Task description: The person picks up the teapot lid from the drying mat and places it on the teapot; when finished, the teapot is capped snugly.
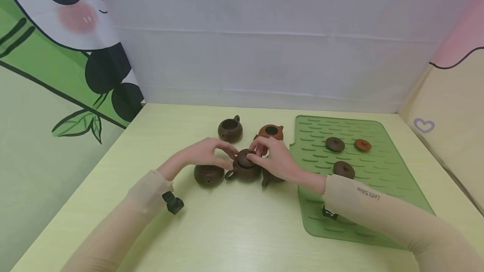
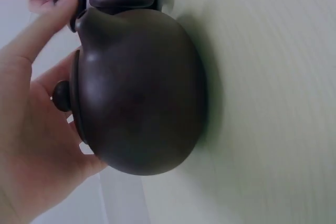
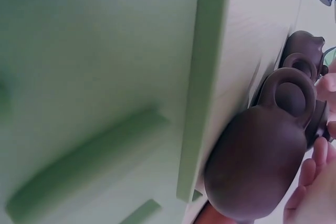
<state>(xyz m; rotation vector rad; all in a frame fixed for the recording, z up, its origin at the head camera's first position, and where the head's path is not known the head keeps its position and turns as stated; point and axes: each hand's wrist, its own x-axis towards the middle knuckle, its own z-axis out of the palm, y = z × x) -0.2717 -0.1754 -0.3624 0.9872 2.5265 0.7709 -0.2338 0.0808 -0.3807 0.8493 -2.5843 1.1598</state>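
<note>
A dark brown teapot (image 1: pixel 245 172) stands in the middle of a cluster, its lid (image 1: pixel 246 160) on or just over the opening. My right hand (image 1: pixel 277 160) pinches this lid from above with thumb and fingertips. My left hand (image 1: pixel 204 153) reaches to the teapot's left side, thumb and forefinger apart, the tips at or close to its lid edge. Beneath the left hand sits another dark teapot (image 2: pixel 142 93) with its knobbed lid (image 2: pixel 62 96) on. A third dark teapot (image 3: pixel 257 161) stands under the right hand, its top hidden in the head view.
Behind stand two lidless teapots, one dark (image 1: pixel 230 131) and one reddish (image 1: pixel 277 133). On the right lies a green ridged mat (image 1: pixel 317 221), bearing two dark lids (image 1: pixel 335 144) (image 1: pixel 343 170) and a reddish lid (image 1: pixel 363 145). Fabric walls enclose the pale table (image 1: pixel 227 234).
</note>
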